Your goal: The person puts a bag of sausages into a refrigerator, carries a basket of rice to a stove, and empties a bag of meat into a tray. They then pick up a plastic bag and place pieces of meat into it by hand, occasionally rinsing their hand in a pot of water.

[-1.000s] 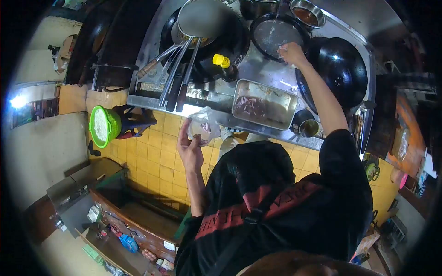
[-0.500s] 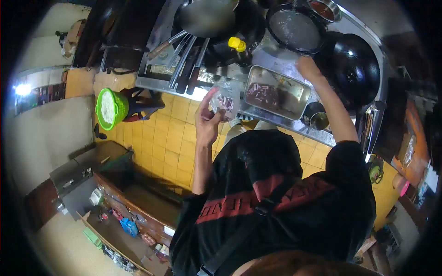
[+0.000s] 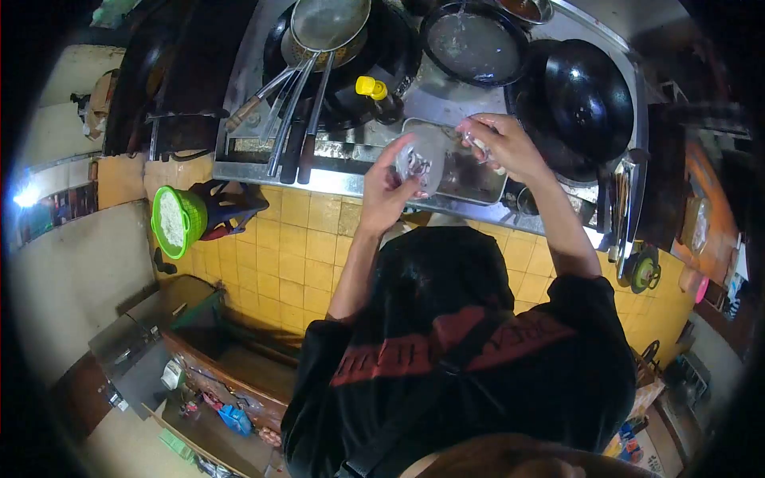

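My left hand [image 3: 386, 191] grips a clear plastic tub [image 3: 431, 169] by its side, thumb over the near wall. Small purplish-white chopped pieces [image 3: 414, 163] lie inside the tub. My right hand [image 3: 506, 147] is closed around some whitish pieces [image 3: 478, 148], just right of the tub and above a rectangular metal tray [image 3: 488, 199]. The tub and both hands hide much of the tray, so its contents are hard to make out.
A dark bottle with a yellow cap [image 3: 371, 88] stands behind the tub. Strainers [image 3: 331, 24] with long handles rest over a wok at left. A black pan [image 3: 474, 44] and large black wok [image 3: 586, 99] sit at right. A green basket [image 3: 191, 219] holds white contents.
My right hand has come from beyond the tray's far right corner to beside the tub, now holding whitish pieces. The tub now overlaps the tray's left part. The camera view has shifted.
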Action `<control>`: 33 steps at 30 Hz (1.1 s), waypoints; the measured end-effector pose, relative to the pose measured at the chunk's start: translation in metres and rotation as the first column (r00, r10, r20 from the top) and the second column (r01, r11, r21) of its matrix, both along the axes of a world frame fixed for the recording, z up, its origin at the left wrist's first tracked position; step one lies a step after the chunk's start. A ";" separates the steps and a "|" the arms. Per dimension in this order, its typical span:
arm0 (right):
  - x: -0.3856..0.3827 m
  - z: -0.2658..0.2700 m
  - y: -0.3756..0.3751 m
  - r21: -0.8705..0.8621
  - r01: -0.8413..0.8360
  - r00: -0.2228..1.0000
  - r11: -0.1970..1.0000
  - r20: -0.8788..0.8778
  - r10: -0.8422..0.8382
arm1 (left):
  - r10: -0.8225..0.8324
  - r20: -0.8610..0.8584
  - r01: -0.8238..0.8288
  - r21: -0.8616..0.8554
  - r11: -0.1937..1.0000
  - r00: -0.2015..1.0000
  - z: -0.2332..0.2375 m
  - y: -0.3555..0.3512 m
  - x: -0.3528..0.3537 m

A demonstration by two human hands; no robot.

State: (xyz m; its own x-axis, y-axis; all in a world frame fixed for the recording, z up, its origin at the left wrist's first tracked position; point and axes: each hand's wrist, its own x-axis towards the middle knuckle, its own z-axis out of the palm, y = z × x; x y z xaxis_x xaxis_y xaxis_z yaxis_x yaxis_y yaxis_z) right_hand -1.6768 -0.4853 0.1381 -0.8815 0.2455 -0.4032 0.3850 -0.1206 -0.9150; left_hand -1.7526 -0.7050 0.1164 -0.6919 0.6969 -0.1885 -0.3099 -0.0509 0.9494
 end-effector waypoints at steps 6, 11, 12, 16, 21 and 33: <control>-0.019 -0.031 -0.052 -0.499 0.500 0.839 0.708 0.075 -0.540 | -0.009 0.105 0.001 0.082 0.997 0.994 -0.007 0.024 0.014; -0.014 -0.045 -0.085 -0.480 0.538 0.804 0.693 0.045 -0.593 | 0.034 -0.014 -0.030 0.228 0.973 0.999 -0.038 0.027 0.015; -0.011 -0.045 -0.086 -0.487 0.472 0.864 0.735 0.088 -0.497 | 0.074 0.029 -0.079 0.225 0.971 0.997 -0.039 0.024 0.015; -0.008 -0.051 -0.092 -0.511 0.274 0.951 0.815 0.021 -0.307 | 0.031 0.316 -0.122 0.271 0.955 0.948 -0.027 0.010 0.017; 0.001 -0.045 -0.088 0.586 -0.062 0.973 0.808 -0.143 0.179 | 0.060 0.293 -0.136 0.250 0.959 0.954 -0.030 0.001 0.018; 0.054 -0.122 -0.024 0.610 0.074 0.996 0.789 -0.088 -0.025 | 0.251 0.183 -0.288 0.215 0.933 0.950 -0.012 -0.043 0.001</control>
State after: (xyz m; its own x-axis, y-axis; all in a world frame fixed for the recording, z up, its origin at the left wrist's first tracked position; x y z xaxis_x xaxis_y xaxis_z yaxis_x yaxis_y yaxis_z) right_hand -1.6228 -0.5089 0.0159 -0.8814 0.4636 -0.0908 0.3253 0.4563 -0.8282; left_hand -1.7514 -0.7479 0.1042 -0.8364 0.5251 -0.1574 -0.3907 -0.3697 0.8430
